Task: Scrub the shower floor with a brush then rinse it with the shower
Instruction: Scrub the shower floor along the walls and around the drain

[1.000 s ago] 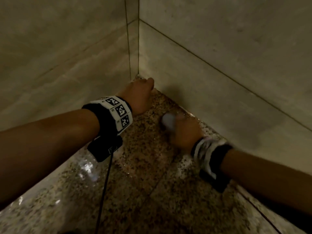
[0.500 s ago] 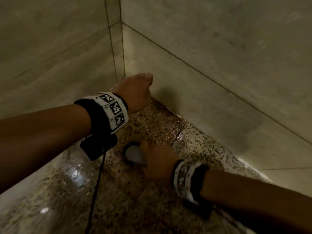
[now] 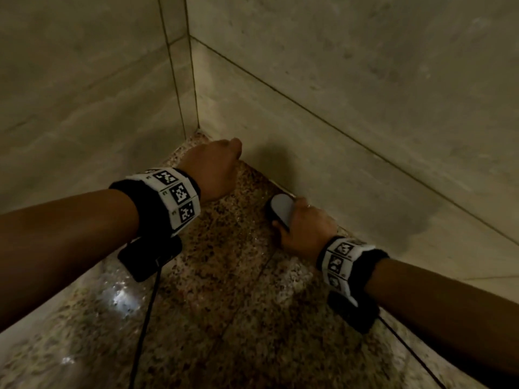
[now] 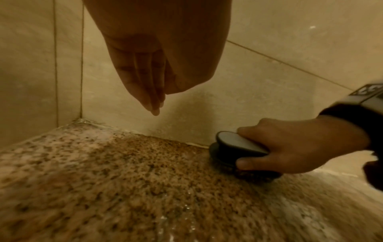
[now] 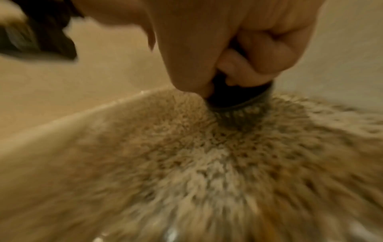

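Note:
A round black scrub brush [image 3: 280,210] with a grey top sits bristles-down on the wet speckled granite shower floor [image 3: 224,276], close to the right wall's base. My right hand [image 3: 304,228] grips the brush [image 4: 238,147] from above, fingers and thumb curled round its body [image 5: 238,93]. My left hand [image 3: 213,167] hangs in the air above the floor near the corner, holding nothing, its fingers [image 4: 151,91] pointing down and held together. The shower head is not in view.
Two beige tiled walls [image 3: 337,80] meet in a corner [image 3: 193,124] just beyond my left hand. The floor [image 4: 103,180] glistens with water. A black cable [image 3: 146,318] hangs from my left wrist band.
My right hand has pushed the brush from the middle of the floor back out to the base of the right wall. The left hand stays hovering by the corner.

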Demonstrator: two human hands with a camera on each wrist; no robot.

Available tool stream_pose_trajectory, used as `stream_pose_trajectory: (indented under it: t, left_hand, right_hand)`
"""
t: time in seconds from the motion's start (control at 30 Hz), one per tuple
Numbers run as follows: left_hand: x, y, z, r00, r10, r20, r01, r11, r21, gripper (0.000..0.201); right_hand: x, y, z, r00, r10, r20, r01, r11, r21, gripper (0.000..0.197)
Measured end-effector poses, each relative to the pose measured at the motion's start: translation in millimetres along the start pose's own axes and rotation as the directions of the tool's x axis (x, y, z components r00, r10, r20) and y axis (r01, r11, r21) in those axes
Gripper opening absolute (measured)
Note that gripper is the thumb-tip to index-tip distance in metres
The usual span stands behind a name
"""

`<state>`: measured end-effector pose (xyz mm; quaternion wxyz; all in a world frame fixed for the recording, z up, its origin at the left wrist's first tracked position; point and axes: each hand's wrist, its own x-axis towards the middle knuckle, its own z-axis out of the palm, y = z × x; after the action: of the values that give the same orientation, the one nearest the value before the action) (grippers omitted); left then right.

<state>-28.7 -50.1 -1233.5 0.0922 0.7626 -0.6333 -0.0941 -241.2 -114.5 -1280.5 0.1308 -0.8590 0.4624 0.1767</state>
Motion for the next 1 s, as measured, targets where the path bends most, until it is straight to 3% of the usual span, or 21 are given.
stream_pose_trajectory:
  t: [0.17, 0.23, 0.33, 0.47, 0.53, 0.63, 0.73, 0.87, 1.0]
  left_hand:
    - [5, -12, -8, 0.999, -0.042, -0.003, 0.042, 0.999, -0.014, 0.029]
    - [6, -10, -9, 0.998, -0.068, -0.003, 0.068, 0.998, -0.006, 0.027]
    - [11, -6, -6, 0.997, -0.069, -0.027, 0.069, 0.998, -0.001, 0.029]
    - [14, -8, -6, 0.998, -0.044, -0.045, 0.044, 0.999, -0.003, 0.034]
    - [12, -11, -4, 0.999, -0.032, -0.039, 0.032, 0.999, 0.002, 0.035]
    - [9, -22, -4, 0.998, -0.048, -0.035, 0.049, 0.998, 0.028, 0.038]
    - [8, -28, -11, 0.995, -0.089, -0.052, 0.088, 0.996, -0.013, 0.039]
    - [9, -22, -8, 0.994, -0.105, -0.027, 0.106, 0.994, 0.041, 0.039]
    - [14, -17, -2, 0.997, -0.074, -0.007, 0.075, 0.992, 0.097, 0.038]
  right_hand:
    - [-3, 12, 9, 0.981, 0.189, -0.045, -0.186, 0.981, 0.062, 0.059]
    - [17, -9, 3, 0.986, 0.167, -0.008, -0.166, 0.984, 0.059, 0.054]
    - [41, -45, -4, 0.993, 0.096, -0.065, -0.089, 0.99, 0.11, 0.045]
    - [56, -62, -14, 0.996, -0.033, -0.086, 0.035, 0.999, 0.022, 0.046]
    - [46, -40, -17, 0.999, -0.013, -0.048, 0.013, 1.0, -0.012, 0.054]
    - [19, 2, -9, 0.991, 0.131, 0.011, -0.13, 0.988, -0.086, 0.056]
    - [26, -11, -11, 0.972, 0.22, 0.087, -0.221, 0.975, -0.006, 0.056]
    - [76, -74, -13, 0.998, 0.052, 0.037, -0.055, 0.994, 0.098, 0.057]
    - [62, -52, -13, 0.997, 0.076, 0.027, -0.079, 0.992, 0.098, 0.058]
